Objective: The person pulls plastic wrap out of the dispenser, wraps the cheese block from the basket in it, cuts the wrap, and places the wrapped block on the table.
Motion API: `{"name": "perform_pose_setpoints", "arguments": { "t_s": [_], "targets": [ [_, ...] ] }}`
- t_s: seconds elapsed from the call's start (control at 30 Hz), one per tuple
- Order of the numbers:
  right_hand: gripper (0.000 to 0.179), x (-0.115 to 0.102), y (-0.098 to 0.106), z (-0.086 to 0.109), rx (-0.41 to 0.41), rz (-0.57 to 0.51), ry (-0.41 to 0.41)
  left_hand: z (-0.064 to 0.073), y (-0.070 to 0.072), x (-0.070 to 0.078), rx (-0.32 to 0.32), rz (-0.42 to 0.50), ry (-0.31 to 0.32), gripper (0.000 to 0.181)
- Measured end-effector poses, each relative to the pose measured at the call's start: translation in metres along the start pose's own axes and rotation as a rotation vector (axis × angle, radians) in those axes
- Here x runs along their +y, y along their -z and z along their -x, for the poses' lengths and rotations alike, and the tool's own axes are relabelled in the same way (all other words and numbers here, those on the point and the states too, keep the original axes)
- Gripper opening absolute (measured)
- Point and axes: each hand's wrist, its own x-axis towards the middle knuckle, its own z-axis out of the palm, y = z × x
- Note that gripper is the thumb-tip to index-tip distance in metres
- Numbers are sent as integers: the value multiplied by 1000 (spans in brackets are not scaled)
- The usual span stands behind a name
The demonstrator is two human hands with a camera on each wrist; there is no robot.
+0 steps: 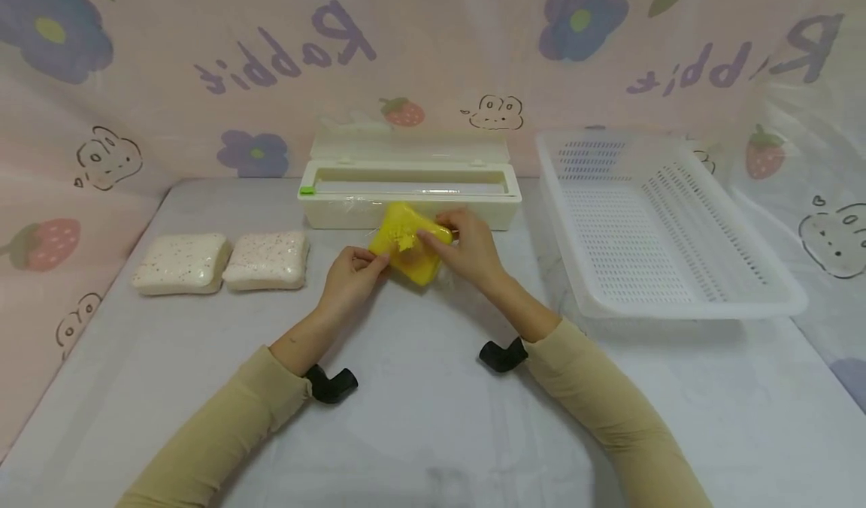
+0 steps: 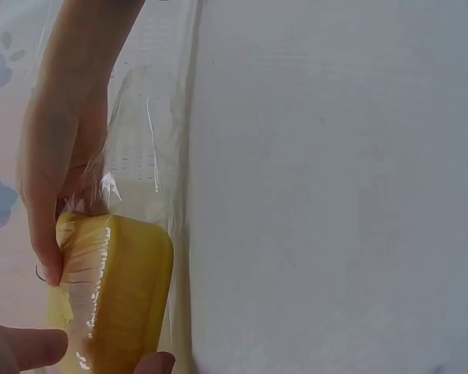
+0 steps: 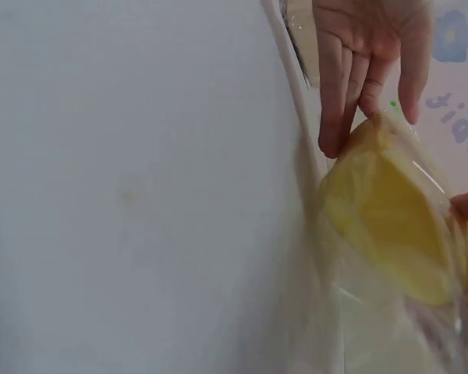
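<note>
A yellow, soap-like block (image 1: 402,221) with rounded edges is held over the table just in front of the cling film dispenser (image 1: 406,211). Clear film (image 3: 366,312) covers it and trails off its side in the right wrist view. My left hand (image 1: 350,281) pinches its left corner between thumb and fingers. On the opposite corner, my right hand (image 1: 473,249) grips it with the thumb across the top, where the film is bunched. Shiny creases in the wrap show along the block's edge (image 2: 101,296) in the left wrist view.
Two white, red-speckled blocks (image 1: 181,264) in shiny wrap sit side by side at the left. The dispenser's lid (image 1: 409,147) stands raised. At the right is a white perforated basket (image 1: 683,309). A patterned curtain (image 1: 433,57) hangs behind the table.
</note>
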Motion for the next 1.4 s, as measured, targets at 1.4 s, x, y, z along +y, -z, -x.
{"name": "perform_pose_setpoints", "arguments": {
  "t_s": [1.4],
  "targets": [
    [38,5,16,54,-482,-278,-508,15,9,-3,-169,-152,22,40]
  ]
}}
